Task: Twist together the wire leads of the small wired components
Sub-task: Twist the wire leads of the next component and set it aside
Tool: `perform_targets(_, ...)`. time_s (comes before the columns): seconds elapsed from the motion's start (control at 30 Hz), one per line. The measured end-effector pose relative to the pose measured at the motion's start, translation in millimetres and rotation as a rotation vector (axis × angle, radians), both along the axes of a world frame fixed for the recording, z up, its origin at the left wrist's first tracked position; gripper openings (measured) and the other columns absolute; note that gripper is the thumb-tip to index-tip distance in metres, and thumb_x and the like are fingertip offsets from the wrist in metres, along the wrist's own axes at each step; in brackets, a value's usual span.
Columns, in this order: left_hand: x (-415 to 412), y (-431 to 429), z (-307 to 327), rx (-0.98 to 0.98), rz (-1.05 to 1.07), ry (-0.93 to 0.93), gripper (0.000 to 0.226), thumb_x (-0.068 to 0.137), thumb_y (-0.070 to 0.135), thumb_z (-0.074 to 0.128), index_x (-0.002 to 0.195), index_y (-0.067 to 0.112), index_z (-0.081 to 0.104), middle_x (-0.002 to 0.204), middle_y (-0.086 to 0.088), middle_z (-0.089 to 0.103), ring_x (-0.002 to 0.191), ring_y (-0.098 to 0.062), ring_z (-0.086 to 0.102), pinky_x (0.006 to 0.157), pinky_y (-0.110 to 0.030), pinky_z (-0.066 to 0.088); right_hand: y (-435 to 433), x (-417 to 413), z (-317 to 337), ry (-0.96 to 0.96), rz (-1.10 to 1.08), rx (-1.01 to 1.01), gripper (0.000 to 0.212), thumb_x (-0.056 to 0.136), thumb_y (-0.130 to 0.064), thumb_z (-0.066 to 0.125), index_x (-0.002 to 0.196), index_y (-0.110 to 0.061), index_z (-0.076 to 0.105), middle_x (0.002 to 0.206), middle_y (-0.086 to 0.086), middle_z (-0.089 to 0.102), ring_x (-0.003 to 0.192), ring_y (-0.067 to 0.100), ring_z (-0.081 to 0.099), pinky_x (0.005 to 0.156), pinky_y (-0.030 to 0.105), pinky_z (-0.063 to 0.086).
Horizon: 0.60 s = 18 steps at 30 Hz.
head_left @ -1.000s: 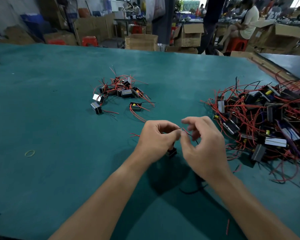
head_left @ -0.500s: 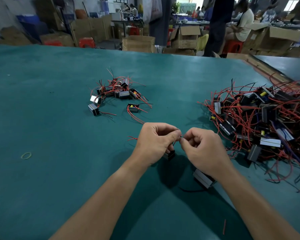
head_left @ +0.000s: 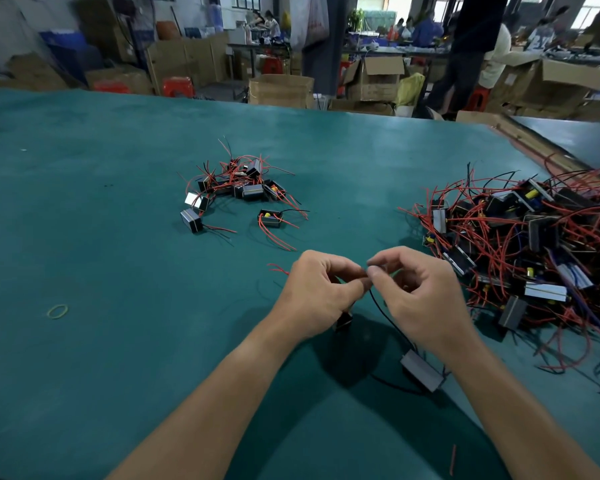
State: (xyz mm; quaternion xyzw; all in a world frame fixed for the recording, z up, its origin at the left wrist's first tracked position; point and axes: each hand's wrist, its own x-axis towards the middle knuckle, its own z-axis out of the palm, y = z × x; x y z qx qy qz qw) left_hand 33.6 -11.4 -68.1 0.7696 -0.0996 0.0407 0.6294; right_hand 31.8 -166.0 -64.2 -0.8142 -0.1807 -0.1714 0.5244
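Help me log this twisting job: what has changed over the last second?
The right hand curled its raised fingers in toward the left hand; both kept their pinch grip on the wire leads. A grey component came into view below the right wrist, on the end of one lead. Nothing was let go. The small pile, the large pile and the rubber band stayed put.

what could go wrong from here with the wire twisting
The left hand and right hand pinch the wire ends by fingertips only; the grey part that the black wire leads to may tug them loose.
The tangled pile lies near the right hand; a red wire might snag.
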Motion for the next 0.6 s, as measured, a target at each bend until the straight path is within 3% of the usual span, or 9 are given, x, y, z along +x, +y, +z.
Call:
perform_targets(0.13,-2.7,0.1,-2.5,0.077,-0.038,-0.026,0.014,0.077,0.020,0.069,0.065,0.014,0.070,0.048,0.006,0.036,0.046,-0.010,0.026,0.044,-0.018,0.020,-1.7,-2.3,3.4,-0.025,0.038,-0.054,0.021,0.082,-0.005,0.073,0.077,-0.025,0.071,0.068,-0.013,0.066,0.053,0.005,0.052,0.053,0.014,0.039)
perform_targets(0.43,-1.9,0.3,-2.4,0.090,-0.032,-0.016,0.016,0.078,0.018,0.070,0.064,0.024,0.071,0.042,0.010,0.044,0.042,-0.005,0.029,0.042,-0.015,0.023,-5.1,0.4,4.7,0.006,0.033,-0.039,0.017,0.080,-0.003,0.074,0.076,-0.018,0.070,0.067,-0.003,0.068,0.059,0.022,0.061,0.055,0.031,0.051)
perform_targets(0.6,-4.5,-1.0,-1.0,0.084,-0.059,0.016,0.013,0.079,0.013,0.071,0.067,0.017,0.072,0.049,0.007,0.043,0.044,-0.006,0.030,0.044,-0.017,0.023,-9.6,1.2,2.4,-0.011,0.122,-0.066,0.023,0.082,-0.003,0.070,0.075,-0.025,0.071,0.065,0.002,0.063,0.055,0.025,0.054,0.050,0.029,0.043)
